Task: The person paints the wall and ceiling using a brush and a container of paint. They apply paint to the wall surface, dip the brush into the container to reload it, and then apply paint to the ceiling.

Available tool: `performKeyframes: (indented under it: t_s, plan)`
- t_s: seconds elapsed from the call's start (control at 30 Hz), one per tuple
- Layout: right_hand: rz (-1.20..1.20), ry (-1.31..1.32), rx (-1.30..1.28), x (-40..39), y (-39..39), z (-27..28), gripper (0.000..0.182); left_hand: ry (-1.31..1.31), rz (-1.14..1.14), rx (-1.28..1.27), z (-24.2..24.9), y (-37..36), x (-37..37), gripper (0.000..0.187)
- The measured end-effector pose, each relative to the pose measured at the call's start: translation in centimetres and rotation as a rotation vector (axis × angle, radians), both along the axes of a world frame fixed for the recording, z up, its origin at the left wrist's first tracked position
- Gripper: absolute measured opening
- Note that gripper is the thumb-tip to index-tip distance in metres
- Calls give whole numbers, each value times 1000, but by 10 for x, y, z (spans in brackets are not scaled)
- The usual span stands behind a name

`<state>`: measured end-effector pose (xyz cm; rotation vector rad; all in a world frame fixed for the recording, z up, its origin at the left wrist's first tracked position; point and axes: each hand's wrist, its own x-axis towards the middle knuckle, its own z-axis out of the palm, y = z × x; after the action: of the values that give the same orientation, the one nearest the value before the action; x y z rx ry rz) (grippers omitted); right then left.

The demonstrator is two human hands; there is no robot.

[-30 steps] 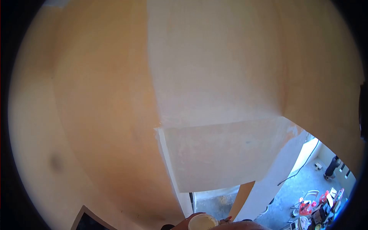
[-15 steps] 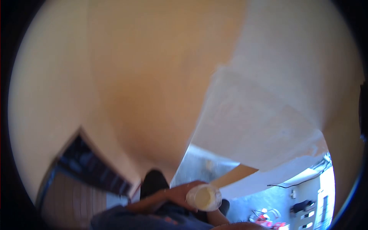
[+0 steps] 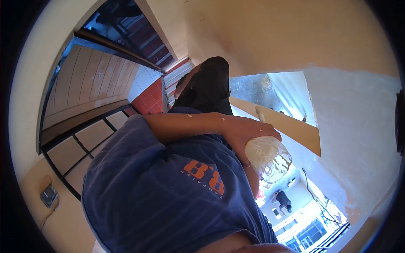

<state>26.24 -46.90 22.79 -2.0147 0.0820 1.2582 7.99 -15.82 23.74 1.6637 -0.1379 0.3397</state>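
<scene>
My left hand (image 3: 247, 134) is wrapped round a clear plastic cup (image 3: 266, 158) smeared with cream, paint-like residue. The cup lies tilted, with its streaked, see-through rim toward the lower right. Pale splashes dot the forearm and the back of this hand. Just above the knuckles, a short cream-coloured stick-like end (image 3: 259, 114) points upward. Part of my right forearm (image 3: 252, 181) shows beside my blue T-shirt (image 3: 160, 185); the right hand is hidden behind the left hand and cup. My knee in black trousers (image 3: 206, 84) is beyond them.
Beige and whitish walls (image 3: 354, 105) surround an opening on the right. Black metal bars (image 3: 80, 145) and a wooden panel (image 3: 90, 80) stand on the left. Red tiles (image 3: 149, 99) cover floor beyond. A person (image 3: 282, 201) is far below, outside.
My view has tipped down and back toward my body, bringing the shirt and left arm into full sight. The cup has gone from showing its cream-coloured inside to showing its smeared side.
</scene>
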Motion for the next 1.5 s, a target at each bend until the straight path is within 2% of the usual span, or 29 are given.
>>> performKeyframes:
  t_s: [0.27, 0.57, 0.67, 0.73, 0.77, 0.8, 0.87, 0.97, 1.0, 1.03, 1.07, 1.13, 1.2, 1.23, 1.33, 1.4, 1.43, 1.5]
  plan:
    - [-99, 26, 209, -25, 137, -13, 48, -18, 77, 17, -31, 15, -5, 98]
    - [-328, 35, 522, -43, 211, -28, 49, -9, 144, -18, -34, 28, -15, 95]
    - [-408, 40, 651, -43, 222, -26, 49, 17, 184, 12, -38, 28, -12, 92]
    - [-395, 213, 668, -11, 199, -50, 47, -97, 198, -1, -47, 32, -7, 92]
    - [-239, -129, 745, -1, 191, -62, 47, -68, 208, -38, -43, 31, -9, 92]
    - [-165, -126, 736, 12, 181, -72, 52, -49, 221, 7, -46, 31, -9, 93]
    - [-102, -363, 653, -13, 197, -26, 33, -14, 259, 36, -39, 36, -10, 95]
    - [-32, -383, 626, -11, 203, -16, 19, 51, 264, 74, -40, 41, -8, 95]
    - [-36, -361, 637, -11, 205, -13, 18, 102, 259, 45, -40, 43, -9, 96]
    - [-110, -319, 722, -5, 205, -34, 17, 134, 280, 133, -39, 45, -10, 98]
    - [-141, -235, 757, -4, 206, -30, 16, 148, 291, 131, -36, 46, -10, 101]
    - [-188, -241, 815, 6, 206, -63, 17, 150, 307, 254, -27, 52, -13, 103]
    - [-223, -232, 791, 10, 207, -79, 21, 210, 280, 128, -14, 55, -13, 99]
    - [-335, -192, 832, 5, 215, -83, 23, 205, 271, 196, -13, 60, -15, 99]
    - [-272, -254, 938, 7, 220, -94, 24, 143, 263, 268, -20, 70, -9, 100]
    - [-252, -319, 958, 6, 222, -88, 26, 234, 238, 111, -23, 77, -2, 98]
    - [-381, -283, 1029, 5, 227, -99, 26, 229, 224, 148, -11, 78, 2, 98]
    - [-367, -346, 1010, 16, 229, -111, 26, 169, 295, 216, 12, 67, 6, 99]
